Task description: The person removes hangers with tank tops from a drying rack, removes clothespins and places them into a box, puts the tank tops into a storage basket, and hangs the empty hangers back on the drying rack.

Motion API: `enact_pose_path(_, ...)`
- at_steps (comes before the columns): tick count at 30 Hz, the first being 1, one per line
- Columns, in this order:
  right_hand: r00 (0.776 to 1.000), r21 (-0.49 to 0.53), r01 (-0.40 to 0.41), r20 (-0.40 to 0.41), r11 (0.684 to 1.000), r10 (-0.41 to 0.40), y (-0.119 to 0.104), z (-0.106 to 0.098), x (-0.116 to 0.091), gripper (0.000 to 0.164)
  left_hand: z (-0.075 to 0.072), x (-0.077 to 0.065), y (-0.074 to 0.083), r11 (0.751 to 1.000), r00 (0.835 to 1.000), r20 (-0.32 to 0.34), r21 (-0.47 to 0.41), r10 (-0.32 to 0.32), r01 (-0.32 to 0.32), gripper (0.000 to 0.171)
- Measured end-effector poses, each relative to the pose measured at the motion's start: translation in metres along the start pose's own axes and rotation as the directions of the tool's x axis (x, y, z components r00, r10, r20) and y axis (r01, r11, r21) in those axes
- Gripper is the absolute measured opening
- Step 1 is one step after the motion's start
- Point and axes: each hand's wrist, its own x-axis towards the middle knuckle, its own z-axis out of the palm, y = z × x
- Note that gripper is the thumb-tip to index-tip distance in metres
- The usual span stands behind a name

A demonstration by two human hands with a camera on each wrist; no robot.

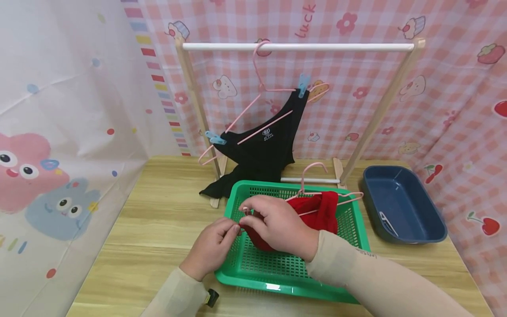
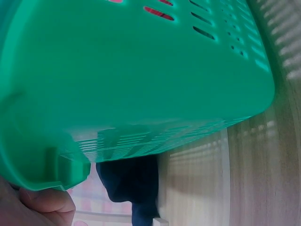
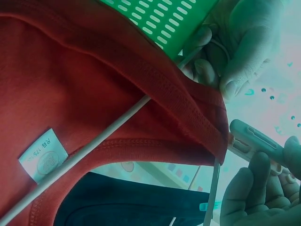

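Observation:
Over the green basket (image 1: 253, 286), my left hand (image 1: 211, 246) pinches the corner of a red garment (image 3: 94, 89) together with the end of a pink hanger (image 3: 113, 127). My right hand (image 1: 273, 224) holds a clothespin (image 3: 258, 141) close to that same corner; in the right wrist view it lies between thumb and fingers. A pale label (image 3: 43, 155) shows on the red cloth. In the head view the right hand covers part of the garment. Only some left fingers (image 2: 47, 205) appear in the left wrist view, beside the basket rim.
Behind the basket stands a wooden rack with a white rail (image 1: 336, 46). From it hangs a black garment (image 1: 261, 145) on another pink hanger, fixed by two blue clothespins (image 1: 303, 85). A dark blue bin (image 1: 404, 193) with a small pale item (image 1: 388, 223) stands at the right.

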Motion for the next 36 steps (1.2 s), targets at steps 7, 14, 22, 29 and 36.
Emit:
enact_pose_path(7,1.000,0.007,-0.022,-0.002,1.000,0.022,0.000,-0.003,-0.001,0.021,0.000,0.000,0.001,1.000,1.000,0.006,0.003,-0.012,0.012,0.024)
enact_pose_path(14,0.999,0.015,-0.029,-0.023,0.999,0.029,-0.001,-0.007,-0.004,0.023,0.000,0.001,0.001,1.000,1.000,0.013,-0.003,-0.024,0.024,0.025)
enact_pose_path(22,0.998,0.045,-0.046,-0.044,0.998,0.048,0.000,-0.011,-0.007,0.026,0.000,0.001,0.001,0.999,0.999,0.026,-0.010,-0.046,0.046,0.025)
enact_pose_path(29,0.997,0.060,-0.061,-0.044,0.996,0.063,0.000,-0.013,-0.009,0.027,0.000,0.001,0.001,0.999,0.999,0.028,-0.016,-0.047,0.047,0.024)
enact_pose_path(36,0.995,0.065,-0.078,-0.058,0.995,0.081,0.002,-0.019,-0.015,0.030,0.000,0.001,0.002,0.999,0.999,0.022,-0.007,-0.048,0.048,0.024)
